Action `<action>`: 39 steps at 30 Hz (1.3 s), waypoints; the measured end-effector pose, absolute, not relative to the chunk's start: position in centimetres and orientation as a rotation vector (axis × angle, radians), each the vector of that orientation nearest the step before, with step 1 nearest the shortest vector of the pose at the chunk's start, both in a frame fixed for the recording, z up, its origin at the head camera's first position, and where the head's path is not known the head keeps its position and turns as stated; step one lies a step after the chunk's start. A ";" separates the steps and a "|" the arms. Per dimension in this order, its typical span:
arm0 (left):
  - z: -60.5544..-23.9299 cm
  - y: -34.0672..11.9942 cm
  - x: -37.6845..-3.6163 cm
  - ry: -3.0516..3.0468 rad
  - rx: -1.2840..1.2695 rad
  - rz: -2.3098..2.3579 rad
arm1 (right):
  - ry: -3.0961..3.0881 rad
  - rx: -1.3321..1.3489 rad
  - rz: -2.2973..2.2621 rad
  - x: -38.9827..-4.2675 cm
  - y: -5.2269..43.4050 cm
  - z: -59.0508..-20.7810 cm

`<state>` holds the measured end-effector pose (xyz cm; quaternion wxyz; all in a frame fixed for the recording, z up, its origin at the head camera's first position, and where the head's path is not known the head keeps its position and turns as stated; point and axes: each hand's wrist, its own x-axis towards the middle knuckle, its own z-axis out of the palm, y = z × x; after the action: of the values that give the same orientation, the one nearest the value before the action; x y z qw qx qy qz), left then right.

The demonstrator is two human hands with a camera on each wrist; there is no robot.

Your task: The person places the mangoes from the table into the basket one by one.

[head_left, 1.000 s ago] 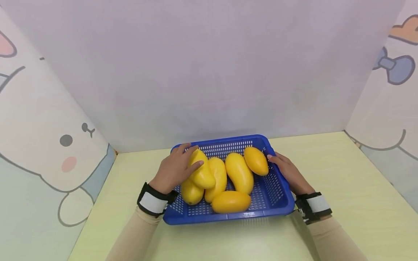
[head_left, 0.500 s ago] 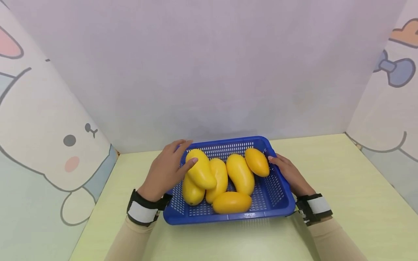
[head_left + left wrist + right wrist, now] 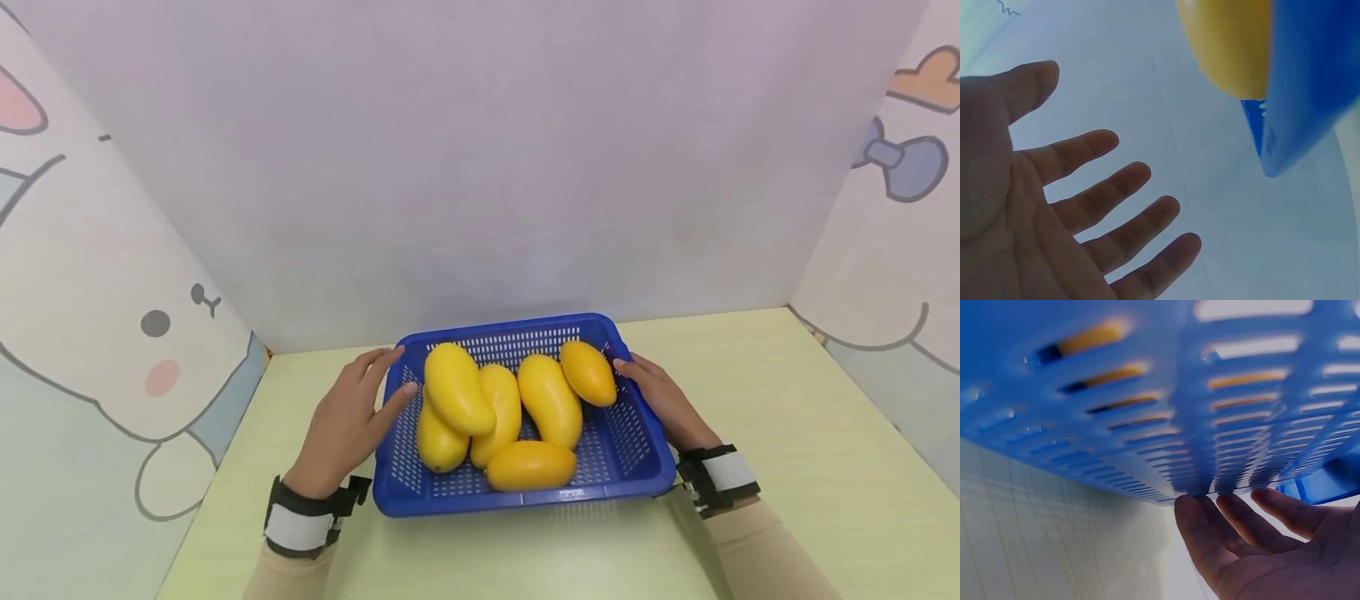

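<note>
A blue plastic basket [image 3: 525, 499] with slotted walls holds several yellow mangoes. One mango [image 3: 456, 390] lies on top of others at the left end, and an orange-yellow mango [image 3: 531, 466] lies along the front wall. My left hand [image 3: 343, 421] hovers by the basket's left rim with nothing in it. In the left wrist view its fingers are spread, apart from the basket. At the other end, my right hand [image 3: 663, 400] grips the right rim, thumb over the edge. The right wrist view shows that hand's fingers [image 3: 1194, 531] beneath the slotted basket [image 3: 1185, 362].
The basket stands on a pale yellow-green table [image 3: 757, 400]. Behind it rises a plain whitish wall [image 3: 480, 167]. Side panels with cartoon drawings flank the table: the left panel [image 3: 90, 292] and the right panel [image 3: 877, 258].
My left hand has withdrawn from the top mango, moving left and toward me to just outside the basket. The right hand, basket and mangoes stay essentially in place.
</note>
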<state>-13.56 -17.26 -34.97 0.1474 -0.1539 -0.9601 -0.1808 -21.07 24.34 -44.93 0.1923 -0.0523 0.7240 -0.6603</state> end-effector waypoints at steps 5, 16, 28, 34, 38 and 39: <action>-36.4 -18.1 -13.3 -2.818 -0.339 -0.570 | 2.050 -0.140 -1.841 -21.1 24.4 -44.9; -40.2 -19.6 -14.5 -2.932 -0.070 -1.083 | 2.051 -0.154 -1.836 -21.3 24.4 -45.1; -41.6 -19.8 -14.9 -2.923 -0.077 -1.435 | 2.029 -0.161 -1.839 -21.4 24.1 -44.9; -41.8 -19.5 -15.8 -2.914 -0.053 -1.556 | 2.014 -0.143 -1.829 -21.8 24.6 -44.8; -41.6 -19.6 -16.3 -2.915 -0.109 -1.393 | 2.042 -0.159 -1.821 -22.4 25.0 -44.9; -41.5 -19.7 -16.3 -2.907 -0.124 -1.305 | 2.066 -0.156 -1.819 -22.4 25.1 -44.9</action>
<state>-16.34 -19.66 -41.47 -0.0240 -0.0389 -0.9113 -0.4092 -22.45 25.06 -44.90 0.1912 -0.0556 0.7354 -0.6477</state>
